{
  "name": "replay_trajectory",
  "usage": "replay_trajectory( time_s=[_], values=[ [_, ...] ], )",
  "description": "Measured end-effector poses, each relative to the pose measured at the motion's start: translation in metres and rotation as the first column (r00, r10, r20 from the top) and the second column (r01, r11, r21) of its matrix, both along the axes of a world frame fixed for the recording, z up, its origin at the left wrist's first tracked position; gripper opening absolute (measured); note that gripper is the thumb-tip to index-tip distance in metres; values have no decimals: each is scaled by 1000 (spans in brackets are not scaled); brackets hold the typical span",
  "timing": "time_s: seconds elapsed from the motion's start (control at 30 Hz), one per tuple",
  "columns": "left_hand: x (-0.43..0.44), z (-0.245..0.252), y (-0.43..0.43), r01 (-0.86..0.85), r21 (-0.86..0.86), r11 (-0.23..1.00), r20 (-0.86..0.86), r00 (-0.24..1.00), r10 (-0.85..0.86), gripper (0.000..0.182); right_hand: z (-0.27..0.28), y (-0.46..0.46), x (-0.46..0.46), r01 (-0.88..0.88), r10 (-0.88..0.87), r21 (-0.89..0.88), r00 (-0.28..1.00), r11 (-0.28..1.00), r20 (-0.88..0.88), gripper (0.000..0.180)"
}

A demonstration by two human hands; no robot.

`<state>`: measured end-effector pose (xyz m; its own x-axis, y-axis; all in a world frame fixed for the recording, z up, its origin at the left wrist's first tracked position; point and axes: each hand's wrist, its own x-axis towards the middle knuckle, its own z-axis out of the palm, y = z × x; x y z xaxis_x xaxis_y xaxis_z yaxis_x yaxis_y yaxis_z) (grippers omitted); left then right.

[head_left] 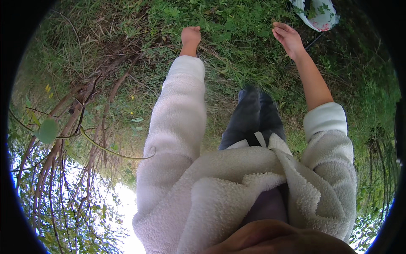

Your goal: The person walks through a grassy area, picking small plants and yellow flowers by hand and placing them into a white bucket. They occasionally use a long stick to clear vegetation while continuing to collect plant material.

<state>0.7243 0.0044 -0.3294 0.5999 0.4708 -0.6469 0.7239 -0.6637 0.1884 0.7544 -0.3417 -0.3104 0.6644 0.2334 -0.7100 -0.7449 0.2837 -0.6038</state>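
My left hand is curled over the low green plants, its fingers turned away, so whether it grips anything is hidden. Thumb and fingertips of my right hand are pinched together on a small brownish-green bit of plant. Just beyond that hand, at the upper right, lies a white plastic bag with red marks on it. Green leaves show at the bag's mouth, inside it or in front of it.
A thin dark rod slants beside my right wrist. Bare woody branches rise on the left, and a curling green tendril reaches toward my left sleeve. Dry grass stems lie between my arms, before my dark trousers.
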Motion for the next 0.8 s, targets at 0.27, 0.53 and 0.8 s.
replay_trajectory(
  time_s=[0.27,0.53,0.8],
  values=[
    [-38,42,-33,-537,-786,307,-198,688,698,27,3,5,-21,-101,99,-36,994,994,-53,20],
    [-68,79,-90,-314,-899,-305,-437,668,602,26,34,38,-55,-268,267,185,963,945,33,25],
    [-78,81,-133,-420,-849,-320,-526,622,580,29,44,74,-74,-523,552,-177,787,834,274,35]
  ],
)
